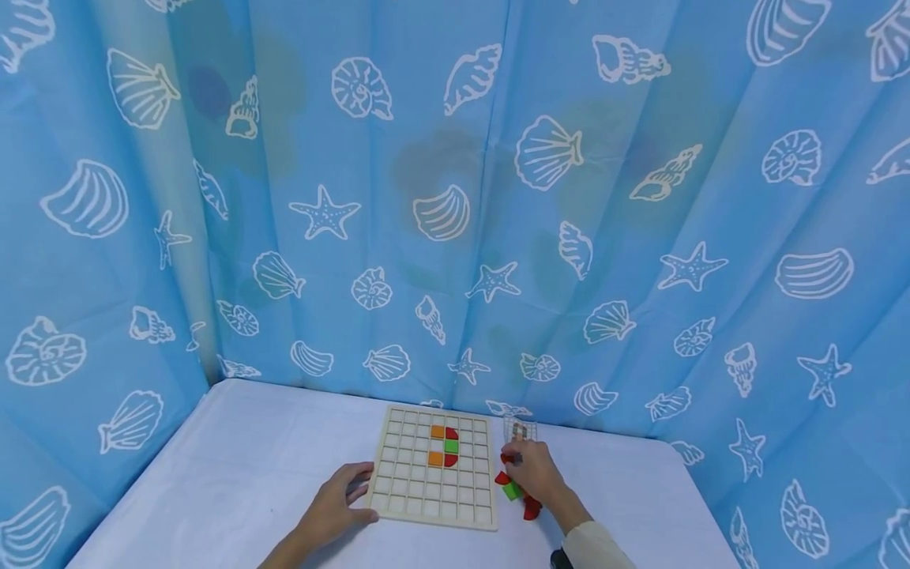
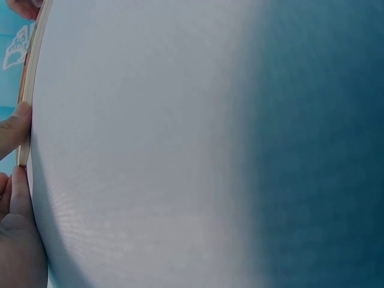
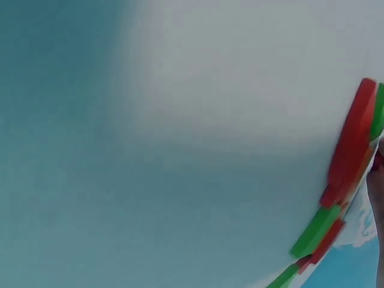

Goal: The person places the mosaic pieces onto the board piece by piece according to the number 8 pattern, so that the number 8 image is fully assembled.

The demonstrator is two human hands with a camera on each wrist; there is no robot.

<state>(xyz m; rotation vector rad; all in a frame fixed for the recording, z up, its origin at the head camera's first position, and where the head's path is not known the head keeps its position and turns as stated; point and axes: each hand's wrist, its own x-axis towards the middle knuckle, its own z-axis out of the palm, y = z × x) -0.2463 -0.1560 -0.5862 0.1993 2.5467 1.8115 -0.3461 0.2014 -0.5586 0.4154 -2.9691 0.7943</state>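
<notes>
A square wooden grid board (image 1: 434,510) lies on the white table. Set in its cells are orange squares (image 1: 435,459), a green square (image 1: 451,446) and red rounded pieces (image 1: 451,434). My left hand (image 1: 337,506) touches the board's left edge, thumb near the front corner, fingers spread along the side. To the right of the board, my right hand (image 1: 538,472) pinches a red piece (image 1: 506,457) at its fingertips; the hand partly hides the piece. Beneath that hand lie loose red pieces (image 1: 532,508) and a green piece (image 1: 512,491).
A small wire basket (image 1: 520,429) stands behind the right hand, something brownish inside it. Blue shell-patterned curtain (image 1: 455,237) hangs behind the table and along both sides. The white cloth (image 1: 284,442) covers the tabletop.
</notes>
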